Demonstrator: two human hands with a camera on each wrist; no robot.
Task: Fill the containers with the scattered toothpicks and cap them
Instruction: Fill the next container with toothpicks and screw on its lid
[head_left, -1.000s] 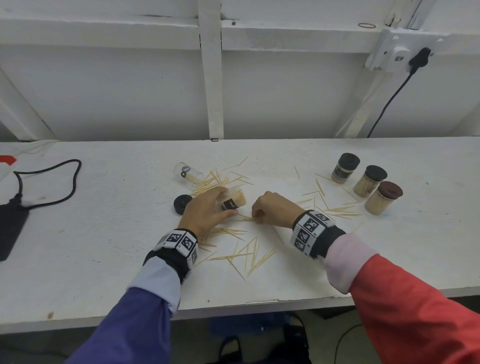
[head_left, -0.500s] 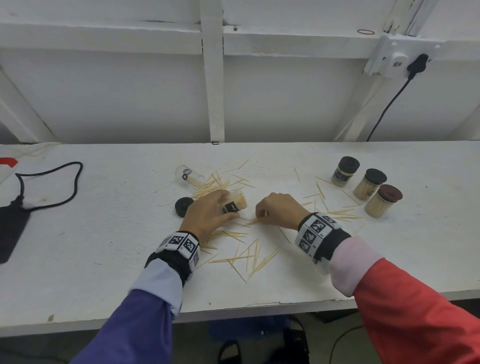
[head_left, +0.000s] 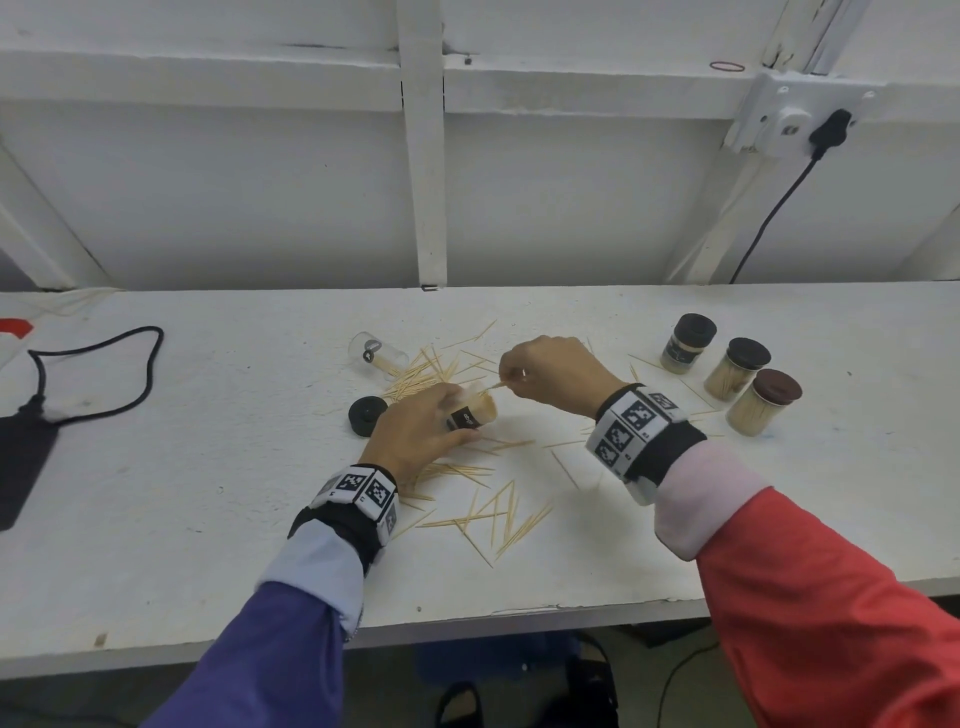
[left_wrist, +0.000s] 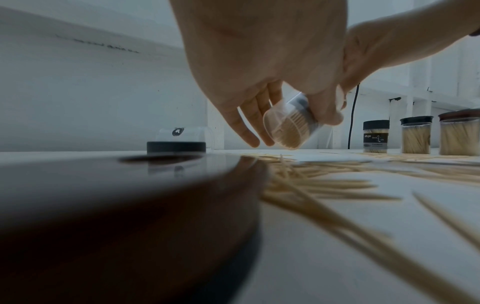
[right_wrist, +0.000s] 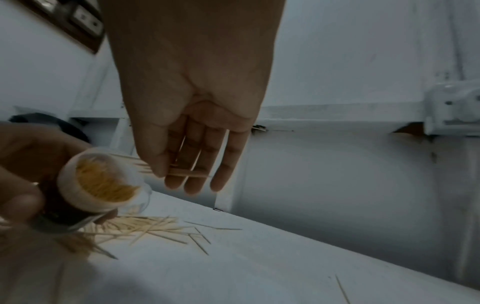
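Tilting open container (head_left: 470, 410) in left hand (head_left: 415, 434) grip; right hand (head_left: 558, 371) pinching toothpicks (right_wrist: 182, 171) at mouth.

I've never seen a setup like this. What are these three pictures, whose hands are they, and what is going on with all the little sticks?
No machine here: a person works with bare hands, wearing a camera on the head and one on each wrist band. The wide picture looks down from the head; the other two look along each hand from the wrist.

The left hand holds an open clear container, tilted and already packed with toothpicks. The right hand pinches a few toothpicks at its mouth.

On the white table lie scattered toothpicks, a loose black cap, an uncapped container on its side, and three capped, filled containers standing at the right.
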